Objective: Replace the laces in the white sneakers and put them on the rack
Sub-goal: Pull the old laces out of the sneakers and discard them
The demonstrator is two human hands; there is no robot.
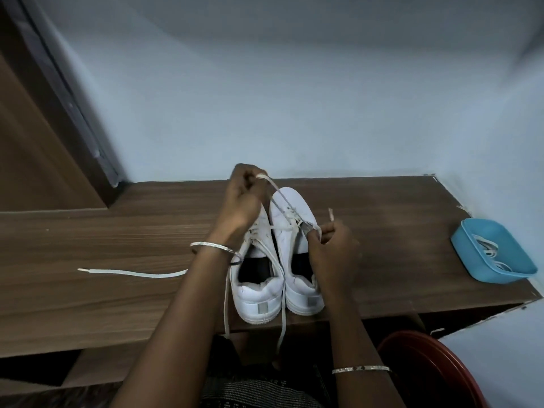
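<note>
On the brown wooden worktop (117, 240), near its front edge, two white sneakers (275, 260) stand side by side with their heels toward the person and their toes pointing at the far wall. Above the toe of the left sneaker (256, 278) the left hand (243, 198) is raised, its fingers (250, 176) pinched on a white lace (279, 195) that runs taut down to the eyelets of the right sneaker (297, 231). At the right side of that sneaker the right hand (332, 245) has its fingers closed on the other end of the lace, whose tip sticks up just above the knuckles. Loose lace ends from the left sneaker hang over the front edge of the worktop. Another white lace (132, 273) lies flat on the worktop to the left, well apart from the sneakers. Far to the right, near the worktop's corner, sits a blue tray (471, 254) with more white laces (490, 251) coiled inside. Each wrist carries a metal bangle (212, 245).
</note>
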